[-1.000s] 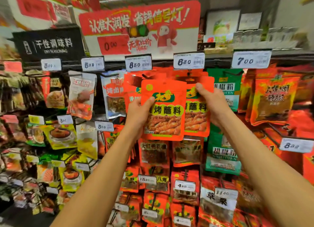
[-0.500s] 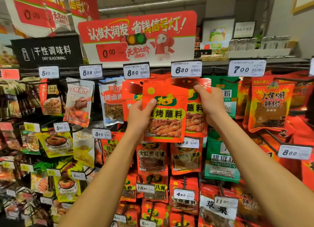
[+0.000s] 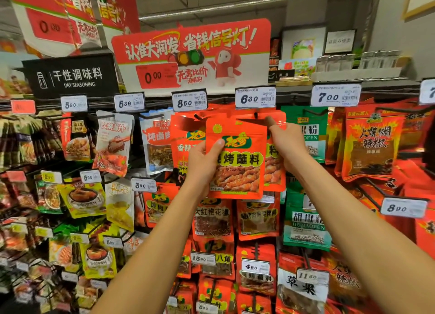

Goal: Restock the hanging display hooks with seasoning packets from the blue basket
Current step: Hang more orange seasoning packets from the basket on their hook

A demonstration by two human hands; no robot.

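My left hand (image 3: 204,165) grips an orange seasoning packet (image 3: 236,159) by its left edge, thumb across the front, and holds it up in front of the top row of hooks. Behind it hang matching orange packets (image 3: 274,168) on the hook under the 6.80 price tag (image 3: 255,98). My right hand (image 3: 288,146) holds those hanging packets at their upper right, index finger raised near the hook (image 3: 256,115). The held packet's top sits just below that hook. The blue basket is out of view.
Rows of hanging packets fill the rack: green pepper packets (image 3: 306,135) to the right, red chilli packets (image 3: 372,146) further right, an orange packet (image 3: 186,146) and a bluish packet (image 3: 156,146) to the left. A red promo sign (image 3: 193,55) stands above.
The held packet has shifted right and up, closer to the 6.80 hook. My right hand has moved up on the hanging packets. The camera has tilted up a little.
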